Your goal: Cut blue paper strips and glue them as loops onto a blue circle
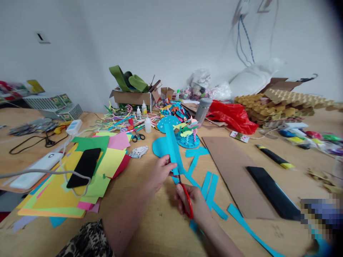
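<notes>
My left hand (161, 172) pinches the lower end of a blue paper piece (173, 148), held upright above the table. My right hand (191, 200) is closed round the red handles of scissors (188, 201), whose blades reach the bottom edge of the paper. Behind the paper lie a blue rounded shape (159, 146) and a blue round base (189, 140) bearing pink and green curled figures (187, 132). Cut blue strips (211, 187) are scattered to the right of my hands.
Coloured paper sheets (61, 189) with a black phone (85, 167) lie left. Cardboard (230, 175) and a black case (272, 192) are right. Black scissors (138, 136), glue bottles (148, 125) and a grey flask (203, 111) stand or lie farther back.
</notes>
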Available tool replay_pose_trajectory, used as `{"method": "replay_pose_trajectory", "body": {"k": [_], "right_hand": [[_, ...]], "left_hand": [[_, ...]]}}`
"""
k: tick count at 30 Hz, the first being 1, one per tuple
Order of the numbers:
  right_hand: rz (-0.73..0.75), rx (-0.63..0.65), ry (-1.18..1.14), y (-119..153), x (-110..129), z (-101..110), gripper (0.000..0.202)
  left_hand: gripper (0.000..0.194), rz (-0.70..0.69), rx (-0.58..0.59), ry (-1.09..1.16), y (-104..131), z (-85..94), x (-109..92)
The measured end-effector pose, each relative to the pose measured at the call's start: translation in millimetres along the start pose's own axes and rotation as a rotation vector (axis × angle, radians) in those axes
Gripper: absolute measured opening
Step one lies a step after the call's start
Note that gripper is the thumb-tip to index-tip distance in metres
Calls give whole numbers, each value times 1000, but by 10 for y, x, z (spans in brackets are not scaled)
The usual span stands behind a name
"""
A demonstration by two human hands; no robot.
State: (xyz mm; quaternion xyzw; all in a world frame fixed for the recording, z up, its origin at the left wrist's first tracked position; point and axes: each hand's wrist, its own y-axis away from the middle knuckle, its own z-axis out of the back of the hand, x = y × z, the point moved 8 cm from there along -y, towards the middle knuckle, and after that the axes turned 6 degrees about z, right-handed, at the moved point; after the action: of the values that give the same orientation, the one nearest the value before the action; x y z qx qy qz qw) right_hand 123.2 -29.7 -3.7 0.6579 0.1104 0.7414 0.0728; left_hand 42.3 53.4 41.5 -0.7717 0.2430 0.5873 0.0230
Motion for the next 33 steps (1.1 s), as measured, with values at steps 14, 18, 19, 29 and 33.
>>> {"method": "replay_pose_trajectory", "body": {"k": [14,18,19,29,33], "right_hand": [[14,-52,-41,-20,31,27,70],[12,-43,-46,-25,3,20,71],[12,-46,-42,-23,3,20,71],[0,-69,-14,-22,-34,21,71],[11,-67,-30,-32,-34,3,67]], "left_hand": [[21,-36,49,-164,-5,-54,10],[22,-40,60,-135,-16,-55,21],[21,-39,66,-132,-17,-60,23],[18,-31,81,-133,-11,-74,17],[18,-32,93,-132,-9,-83,26]]}}
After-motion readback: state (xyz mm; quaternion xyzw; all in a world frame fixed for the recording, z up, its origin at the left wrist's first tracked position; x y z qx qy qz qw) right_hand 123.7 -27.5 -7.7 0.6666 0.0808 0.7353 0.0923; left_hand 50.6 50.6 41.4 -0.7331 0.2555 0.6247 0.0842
